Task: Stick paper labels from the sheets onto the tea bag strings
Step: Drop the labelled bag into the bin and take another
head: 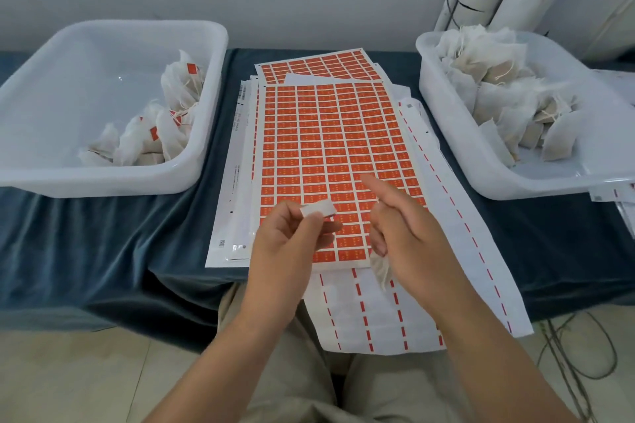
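The left hand (pixel 292 237) pinched a small white label (pixel 318 209) between thumb and fingertips, its pale side up, over the near end of the top label sheet (pixel 330 134). At its 3 o'clock, near but apart, the right hand (pixel 409 233) had its lower fingers curled round a tea bag (pixel 382 273) that hung below the palm, while its index finger pointed straight out toward 11 o'clock. The bag's string could not be made out.

The step in hand looked like bringing label and string together. To do it well, the string probably needed drawing taut, perhaps along the outstretched finger, so it lay across the middle of the sticky face and not askew. The label should have been held by its edges only, since fingertips on the glue would weaken it. The two halves should then be folded so the edges met and pressed firmly. The bag was best left dangling clear of the sheet so it caught on nothing.

On the desk (pixel 86 244), the tub (pixel 113 182) at 10 o'clock held bags with orange tags. The tub (pixel 481 165) at 2 o'clock held untagged ones.
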`<act>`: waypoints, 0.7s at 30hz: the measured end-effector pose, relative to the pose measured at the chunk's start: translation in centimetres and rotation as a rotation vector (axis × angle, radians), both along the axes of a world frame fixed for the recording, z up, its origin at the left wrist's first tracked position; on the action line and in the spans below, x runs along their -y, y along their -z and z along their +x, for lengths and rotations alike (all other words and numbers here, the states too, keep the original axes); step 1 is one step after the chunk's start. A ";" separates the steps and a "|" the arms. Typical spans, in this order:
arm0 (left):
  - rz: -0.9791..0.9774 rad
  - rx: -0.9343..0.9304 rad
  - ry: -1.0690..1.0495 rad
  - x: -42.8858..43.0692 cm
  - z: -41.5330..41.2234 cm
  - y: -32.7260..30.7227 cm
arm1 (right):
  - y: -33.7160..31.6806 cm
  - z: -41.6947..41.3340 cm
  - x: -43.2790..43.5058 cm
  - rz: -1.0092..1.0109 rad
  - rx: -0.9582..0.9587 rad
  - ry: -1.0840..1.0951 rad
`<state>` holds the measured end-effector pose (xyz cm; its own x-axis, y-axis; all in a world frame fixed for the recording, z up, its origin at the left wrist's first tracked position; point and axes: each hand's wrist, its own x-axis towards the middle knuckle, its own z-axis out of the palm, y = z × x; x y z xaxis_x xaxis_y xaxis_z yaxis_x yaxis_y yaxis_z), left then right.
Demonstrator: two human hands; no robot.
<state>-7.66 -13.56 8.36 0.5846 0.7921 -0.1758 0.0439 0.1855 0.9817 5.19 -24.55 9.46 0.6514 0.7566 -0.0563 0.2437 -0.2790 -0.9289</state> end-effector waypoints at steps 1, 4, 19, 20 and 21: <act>-0.007 0.027 0.039 0.3 0.2 0.1 | -0.3 0.1 0.0 -0.012 0.048 -0.048; -0.055 0.064 0.130 0.7 1.3 0.6 | -1.1 0.0 -0.1 -0.024 0.157 -0.197; -0.201 0.047 0.095 -0.5 2.7 1.1 | -1.2 0.3 0.0 0.041 0.312 -0.059; -0.186 0.059 0.092 -0.5 2.7 1.1 | -1.1 0.2 -0.1 0.043 0.314 -0.060; -0.179 0.075 0.092 -0.4 2.6 1.1 | -1.0 0.2 -0.2 0.048 0.315 -0.060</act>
